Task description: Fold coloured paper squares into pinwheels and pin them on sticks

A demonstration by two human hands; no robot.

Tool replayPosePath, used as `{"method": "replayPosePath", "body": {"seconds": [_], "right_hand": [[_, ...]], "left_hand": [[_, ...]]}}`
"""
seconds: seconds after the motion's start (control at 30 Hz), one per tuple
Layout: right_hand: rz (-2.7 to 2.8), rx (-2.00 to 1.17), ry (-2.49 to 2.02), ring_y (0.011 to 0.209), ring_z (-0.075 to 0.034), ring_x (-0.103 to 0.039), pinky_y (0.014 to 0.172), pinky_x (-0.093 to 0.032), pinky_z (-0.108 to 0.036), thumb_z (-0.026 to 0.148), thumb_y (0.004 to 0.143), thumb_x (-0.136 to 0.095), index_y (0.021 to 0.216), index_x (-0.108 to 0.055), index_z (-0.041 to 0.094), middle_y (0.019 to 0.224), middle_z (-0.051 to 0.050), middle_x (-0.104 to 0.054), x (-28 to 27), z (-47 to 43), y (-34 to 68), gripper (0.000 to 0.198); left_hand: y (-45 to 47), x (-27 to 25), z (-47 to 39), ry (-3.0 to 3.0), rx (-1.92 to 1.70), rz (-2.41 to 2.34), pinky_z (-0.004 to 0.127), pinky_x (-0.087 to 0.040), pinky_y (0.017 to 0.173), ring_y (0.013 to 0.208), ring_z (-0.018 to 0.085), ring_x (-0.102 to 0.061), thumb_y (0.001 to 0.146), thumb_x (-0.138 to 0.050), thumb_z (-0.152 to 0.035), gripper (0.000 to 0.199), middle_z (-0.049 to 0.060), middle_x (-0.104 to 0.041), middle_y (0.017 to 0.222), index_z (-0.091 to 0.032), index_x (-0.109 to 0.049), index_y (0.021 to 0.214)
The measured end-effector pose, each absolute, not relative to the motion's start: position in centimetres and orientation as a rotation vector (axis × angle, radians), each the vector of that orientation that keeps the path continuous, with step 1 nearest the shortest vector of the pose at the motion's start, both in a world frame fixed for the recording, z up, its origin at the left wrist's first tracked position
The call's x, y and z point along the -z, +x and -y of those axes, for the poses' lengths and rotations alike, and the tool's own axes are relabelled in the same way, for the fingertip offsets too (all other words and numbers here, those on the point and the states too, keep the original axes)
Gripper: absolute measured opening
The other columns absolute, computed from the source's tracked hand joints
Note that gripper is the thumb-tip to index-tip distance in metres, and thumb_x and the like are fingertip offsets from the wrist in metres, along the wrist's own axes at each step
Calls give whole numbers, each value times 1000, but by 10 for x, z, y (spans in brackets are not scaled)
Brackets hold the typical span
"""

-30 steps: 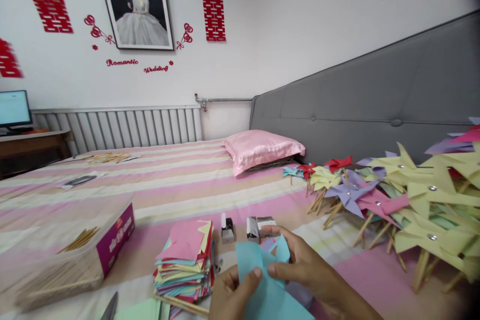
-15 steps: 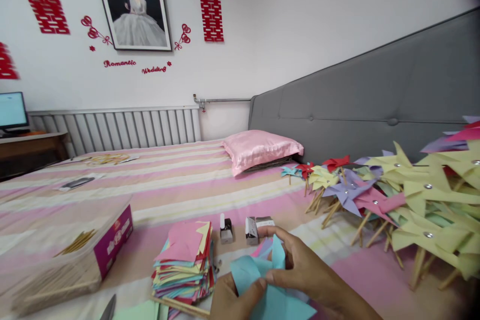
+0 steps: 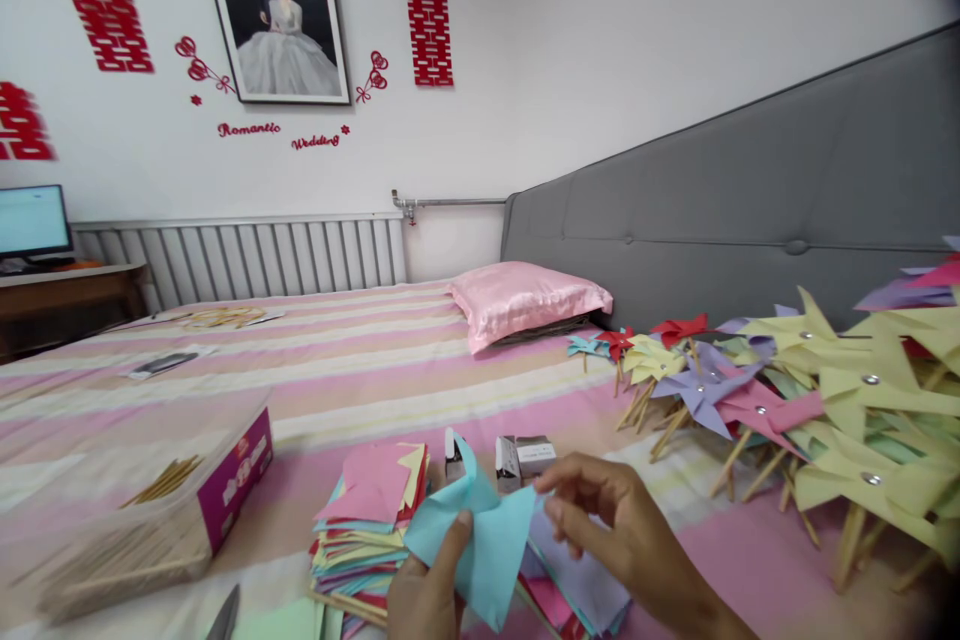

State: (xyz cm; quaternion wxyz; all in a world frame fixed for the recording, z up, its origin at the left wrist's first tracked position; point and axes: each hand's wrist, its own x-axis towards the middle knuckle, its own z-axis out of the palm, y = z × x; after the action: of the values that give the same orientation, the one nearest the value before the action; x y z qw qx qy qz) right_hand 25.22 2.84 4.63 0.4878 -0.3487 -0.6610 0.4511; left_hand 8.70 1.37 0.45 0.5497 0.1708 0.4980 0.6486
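My left hand grips a light blue paper pinwheel, its thumb pressed on the middle where the cut points gather. At the paper's right corner is my right hand, thumb and forefinger pinching the tip. Beneath the hands lies a pile of purple and pink paper pieces, partly covered. Left of the pinwheel stands a stack of coloured cut papers. Small boxes sit just beyond the hands, one of them partly hidden behind the blue paper.
Many finished pinwheels on sticks crowd the right side by the grey headboard. A clear plastic box of wooden sticks stands left. Dark scissor-like blades and green paper lie in front. A pink pillow is farther back.
The blue paper has shifted left and turned more face-on in my left hand. My right hand has moved from the paper's middle to its right corner, uncovering the purple papers.
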Motion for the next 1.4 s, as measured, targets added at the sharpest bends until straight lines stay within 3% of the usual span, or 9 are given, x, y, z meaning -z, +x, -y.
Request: {"method": "replayPosePath", "body": {"seconds": [0.13, 0.23, 0.4, 0.53, 0.67, 0.77, 0.9, 1.13, 1.4], "right_hand": [[1911, -1181, -879, 48, -12, -57, 50, -44, -22, 9, 70, -54, 84, -70, 16, 55, 0, -64, -43, -22, 245, 22], [1948, -1143, -924, 50, -13, -59, 53, -46, -23, 5, 67, -52, 86, -72, 19, 57, 0, -66, -39, -22, 242, 31], [1879, -1162, -892, 57, -14, -62, 55, -46, -21, 4, 64, -60, 75, -75, 19, 62, -2, -71, -38, -23, 242, 24], [1876, -1133, -870, 57, -13, -60, 56, -45, -20, 10, 65, -66, 70, -75, 19, 61, -1, -70, -41, -23, 242, 14], [1805, -1144, -903, 52, -12, -56, 51, -42, -20, 17, 64, -69, 65, -73, 15, 55, -2, -67, -38, -26, 239, 5], [1670, -1213, -897, 46, -11, -52, 45, -39, -20, 23, 65, -69, 60, -68, 12, 50, -1, -62, -34, -28, 234, 13], [1518, -1300, -890, 45, -10, -53, 46, -40, -20, 33, 67, -68, 61, -63, 11, 49, 0, -59, -28, -29, 227, 23], [1415, -1260, -945, 39, -10, -51, 42, -37, -20, 41, 63, -70, 60, -58, 13, 42, 2, -55, -20, -33, 223, 31], [1391, -1227, -1010, 38, -10, -50, 40, -35, -20, 39, 61, -71, 59, -54, 14, 41, 3, -54, -17, -35, 224, 31]], "left_hand": [[93, -11, -11, 382, -1522, -1063, 25, -50, 54, 58, 18, -65, 60, -73, -18, 31, 3, -69, 58, -10, -59, 87], [97, -14, -10, 383, -1525, -1030, 26, -51, 60, 70, 21, -67, 64, -70, -16, 41, 4, -71, 67, -11, -56, 102], [101, -17, -8, 393, -1505, -971, 29, -52, 64, 75, 24, -67, 67, -67, -14, 50, 7, -72, 70, -8, -49, 114], [104, -18, -8, 388, -1520, -956, 29, -52, 63, 74, 23, -67, 66, -68, -13, 46, 7, -72, 72, -8, -52, 108], [105, -14, -9, 382, -1539, -966, 26, -51, 58, 70, 23, -67, 55, -76, -18, 35, 6, -71, 65, -10, -60, 85], [105, -12, -9, 392, -1597, -1036, 22, -48, 49, 56, 18, -64, 47, -81, -25, 35, 3, -69, 56, -11, -62, 73], [106, -10, -9, 422, -1676, -1153, 18, -42, 39, 41, 11, -54, 43, -81, -29, 37, -1, -65, 48, -11, -65, 71], [109, -5, -10, 582, -1697, -1322, 23, -46, 48, 53, 19, -61, 43, -80, -34, 34, 3, -68, 52, -12, -70, 67], [113, -12, -6, 758, -1693, -1402, 23, -44, 46, 53, 19, -58, 45, -77, -41, 31, 3, -65, 48, -13, -71, 57]]}}
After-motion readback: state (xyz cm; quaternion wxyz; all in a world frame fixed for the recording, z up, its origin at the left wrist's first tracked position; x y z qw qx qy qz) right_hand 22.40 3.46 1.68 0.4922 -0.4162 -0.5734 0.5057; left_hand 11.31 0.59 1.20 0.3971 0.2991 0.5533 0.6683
